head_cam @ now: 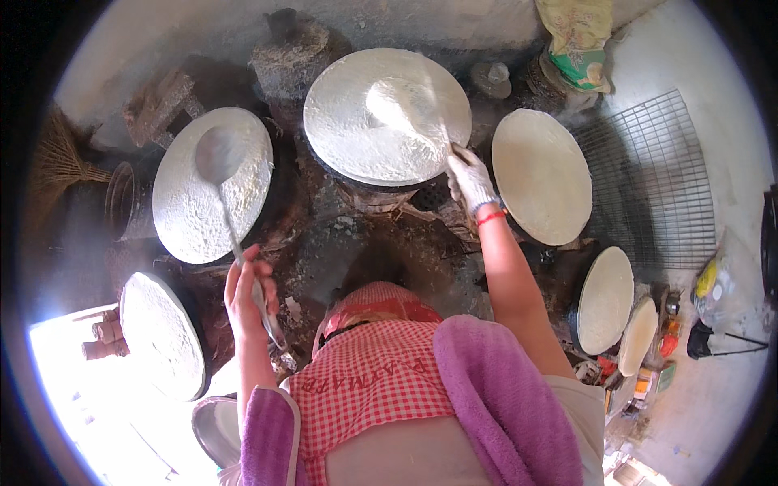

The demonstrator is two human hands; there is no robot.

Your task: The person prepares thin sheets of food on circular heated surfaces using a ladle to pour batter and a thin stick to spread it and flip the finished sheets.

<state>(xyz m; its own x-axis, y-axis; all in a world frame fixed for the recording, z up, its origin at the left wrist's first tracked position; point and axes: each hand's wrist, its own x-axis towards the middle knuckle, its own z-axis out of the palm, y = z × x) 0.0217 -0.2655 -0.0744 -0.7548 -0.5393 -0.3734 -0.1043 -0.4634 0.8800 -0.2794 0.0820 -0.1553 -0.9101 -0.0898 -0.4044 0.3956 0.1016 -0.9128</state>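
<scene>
My bare left hand grips the handle of a metal ladle, whose blurred round bowl is over the batter-coated round griddle at the left. My right hand, in a white knit glove, is at the lower right edge of the middle griddle. Its fingers are closed on a thin, blurred tool that reaches up across the pale batter. Another round griddle, covered with a smooth pale layer, stands just right of my gloved hand.
More coated griddles stand at the lower left and lower right. A wire rack is at the right, below a printed sack. A twig broom is far left. A metal basin sits at the lower left.
</scene>
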